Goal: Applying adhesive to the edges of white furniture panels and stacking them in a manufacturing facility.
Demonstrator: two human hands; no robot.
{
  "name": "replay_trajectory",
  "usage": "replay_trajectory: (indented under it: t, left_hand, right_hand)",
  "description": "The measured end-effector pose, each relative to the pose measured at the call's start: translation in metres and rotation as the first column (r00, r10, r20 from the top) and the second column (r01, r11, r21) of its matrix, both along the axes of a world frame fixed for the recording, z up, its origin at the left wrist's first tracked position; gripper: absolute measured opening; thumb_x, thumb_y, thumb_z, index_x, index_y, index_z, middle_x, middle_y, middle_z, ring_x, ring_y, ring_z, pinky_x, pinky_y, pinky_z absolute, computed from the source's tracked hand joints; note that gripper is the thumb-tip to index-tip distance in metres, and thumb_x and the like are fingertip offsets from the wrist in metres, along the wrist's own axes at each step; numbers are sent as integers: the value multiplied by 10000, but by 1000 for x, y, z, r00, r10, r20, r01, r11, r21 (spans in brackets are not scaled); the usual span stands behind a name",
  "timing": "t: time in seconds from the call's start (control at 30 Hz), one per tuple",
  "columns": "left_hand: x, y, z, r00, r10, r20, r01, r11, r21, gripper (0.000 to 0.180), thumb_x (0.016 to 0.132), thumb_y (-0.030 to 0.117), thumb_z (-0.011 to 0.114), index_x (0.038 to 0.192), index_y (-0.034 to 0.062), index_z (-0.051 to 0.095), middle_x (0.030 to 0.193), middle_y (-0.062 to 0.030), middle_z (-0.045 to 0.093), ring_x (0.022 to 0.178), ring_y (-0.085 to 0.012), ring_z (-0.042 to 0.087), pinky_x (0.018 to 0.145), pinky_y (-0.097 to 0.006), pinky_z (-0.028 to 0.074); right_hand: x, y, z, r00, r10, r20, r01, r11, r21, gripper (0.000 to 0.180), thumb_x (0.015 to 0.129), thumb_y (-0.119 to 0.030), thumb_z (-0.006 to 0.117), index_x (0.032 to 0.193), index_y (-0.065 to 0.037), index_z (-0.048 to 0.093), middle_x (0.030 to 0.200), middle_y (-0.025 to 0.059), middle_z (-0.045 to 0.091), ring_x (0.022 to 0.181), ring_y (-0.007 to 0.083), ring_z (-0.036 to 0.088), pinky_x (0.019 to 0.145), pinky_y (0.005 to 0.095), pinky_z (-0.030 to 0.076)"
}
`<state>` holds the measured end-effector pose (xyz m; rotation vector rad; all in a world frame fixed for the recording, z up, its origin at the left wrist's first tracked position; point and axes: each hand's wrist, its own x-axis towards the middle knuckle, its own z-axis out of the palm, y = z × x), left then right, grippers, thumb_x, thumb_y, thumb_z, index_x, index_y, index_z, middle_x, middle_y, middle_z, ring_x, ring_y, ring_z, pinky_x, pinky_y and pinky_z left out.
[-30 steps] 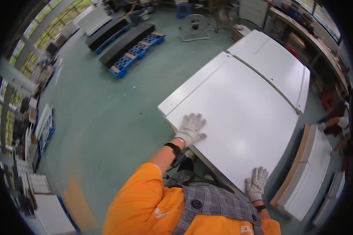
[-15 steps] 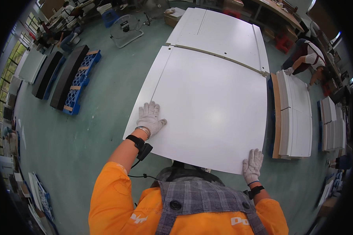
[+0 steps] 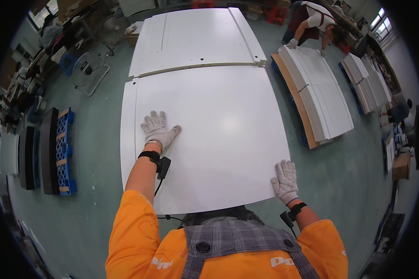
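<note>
A large white panel [image 3: 209, 135] lies flat in front of me, with a groove along its left side and a small hole near its far left corner. My left hand [image 3: 158, 129], in a pale knit work glove, rests palm down on its left part with the fingers spread. My right hand [image 3: 285, 180], gloved alike, lies with fingers extended against the panel's near right corner. Beyond a narrow seam, another white panel [image 3: 195, 32] with small holes lies end to end with the first. What supports the panels is hidden.
At right, a stack of white panels [image 3: 323, 88] sits on a blue pallet, and a co-worker [image 3: 312, 21] bends over its far end. More panels [image 3: 365, 79] are stacked farther right. On the left are dark stacks [image 3: 50, 151] on blue pallets [image 3: 65, 151] and a floor fan [image 3: 91, 72].
My view has turned to the right, so the surroundings sit farther left in the picture. My left hand lies slightly farther in from the panel's left edge; both hands stay on the panel.
</note>
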<state>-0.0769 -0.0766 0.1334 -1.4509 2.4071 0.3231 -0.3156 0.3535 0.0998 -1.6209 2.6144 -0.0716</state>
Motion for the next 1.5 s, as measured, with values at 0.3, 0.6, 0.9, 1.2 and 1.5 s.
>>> replay_trajectory:
  t: [0.3, 0.6, 0.9, 1.2, 1.5]
  left_hand:
    - [-24, -10, -2, 996, 74, -48, -74, 997, 1, 904, 844, 652, 431, 1504, 109, 139, 1559, -198, 25, 1430, -410, -38, 1141, -528, -38]
    - [-23, -4, -16, 991, 59, -124, -78, 985, -151, 805, 894, 565, 439, 1494, 93, 185, 1557, -173, 99, 1439, -358, 24, 1156, -503, -15]
    - [-20, -4, -21, 982, 55, -180, -90, 977, -193, 757, 900, 521, 462, 1471, 67, 259, 1545, -180, 153, 1431, -373, 69, 1157, -509, 2]
    - [-23, -3, -23, 991, 50, -123, -74, 977, -202, 761, 890, 496, 486, 1470, 61, 257, 1545, -177, 159, 1432, -364, 81, 1164, -486, 18]
    - [-24, -5, -20, 990, 67, -122, -90, 977, -195, 738, 893, 456, 486, 1469, 56, 255, 1544, -182, 159, 1430, -370, 87, 1165, -480, 17]
  right_hand:
    - [0, 1, 8, 998, -39, 57, 35, 997, 74, 644, 841, -401, 476, 1363, -28, 421, 1442, 221, 350, 1371, 396, 250, 1167, 498, 88]
    - [-9, -79, 121, 776, -153, 612, -287, 779, 558, 665, 872, -471, 468, 1341, -2, 413, 1416, 214, 368, 1345, 364, 319, 1130, 461, 230]
    - [13, -338, 106, 865, 449, 223, -399, 886, -237, 549, 868, -373, 545, 1236, 26, 460, 1311, 202, 439, 1250, 332, 392, 1067, 433, 302]
    - [-1, -439, 10, 895, 403, 194, -409, 913, -9, 702, 932, -513, 345, 1469, -71, 257, 1546, 148, 185, 1441, 302, 113, 1180, 407, 25]
    - [-93, -423, -1, 996, 29, 81, -25, 999, -45, 693, 940, -509, 322, 1469, -67, 256, 1548, 131, 184, 1443, 273, 110, 1184, 373, 39]
